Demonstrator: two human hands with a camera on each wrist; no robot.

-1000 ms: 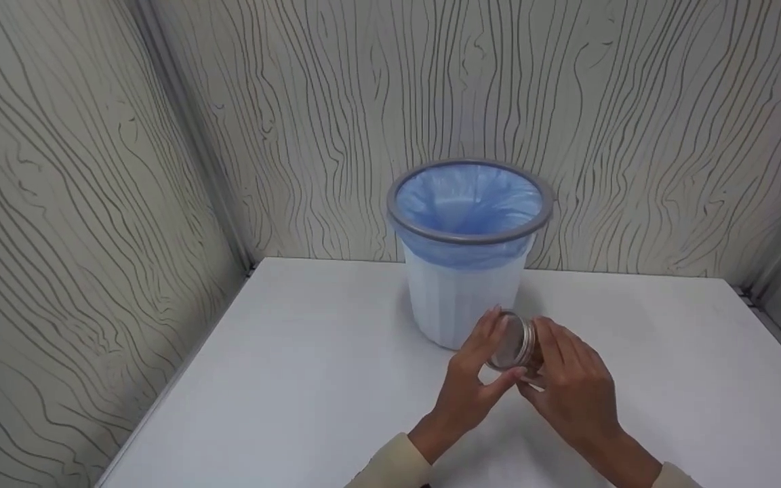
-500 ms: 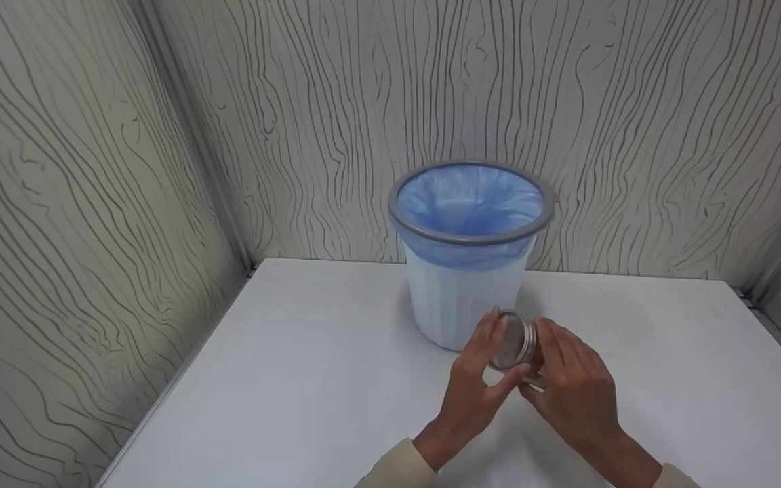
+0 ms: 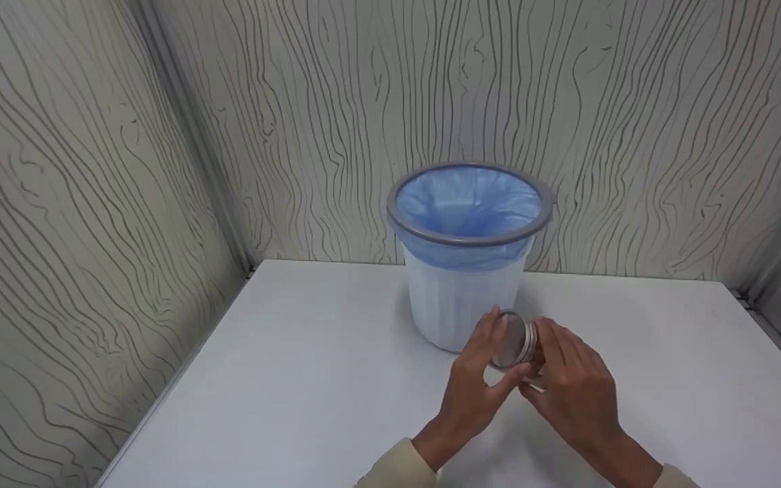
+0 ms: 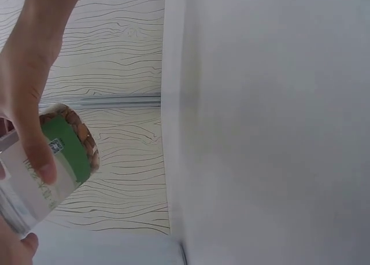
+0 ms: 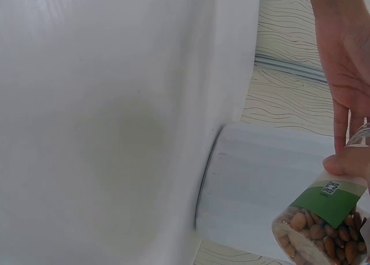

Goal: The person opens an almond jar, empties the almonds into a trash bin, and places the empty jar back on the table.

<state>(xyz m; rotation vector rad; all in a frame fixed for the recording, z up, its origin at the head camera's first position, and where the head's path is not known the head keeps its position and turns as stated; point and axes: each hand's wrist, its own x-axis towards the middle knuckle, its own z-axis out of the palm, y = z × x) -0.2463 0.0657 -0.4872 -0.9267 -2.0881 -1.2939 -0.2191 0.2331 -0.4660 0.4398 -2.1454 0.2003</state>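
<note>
In the head view my left hand (image 3: 470,388) spans a silver round lid (image 3: 511,342), fingers on its far rim and thumb on its near edge. The lid tops a clear jar of almonds (image 5: 324,230), tilted sideways in the air above the table. My right hand (image 3: 579,383) grips the jar body and hides most of it from the head camera. Both wrist views show the jar's green and white label (image 4: 68,146); a small QR code sits on the green part. Almonds are packed at the jar's bottom end.
Behind the hands stands a white waste bin (image 3: 458,298) with a grey rim (image 3: 472,238) and a blue liner (image 3: 424,196). It rests on a white table (image 3: 295,359). Wood-grain patterned panels (image 3: 323,122) enclose the table at the back and sides.
The left wrist and sleeve have shifted slightly to the right, with the fingers staying on the lid. The right hand keeps its grip, and the jar stays almost in place.
</note>
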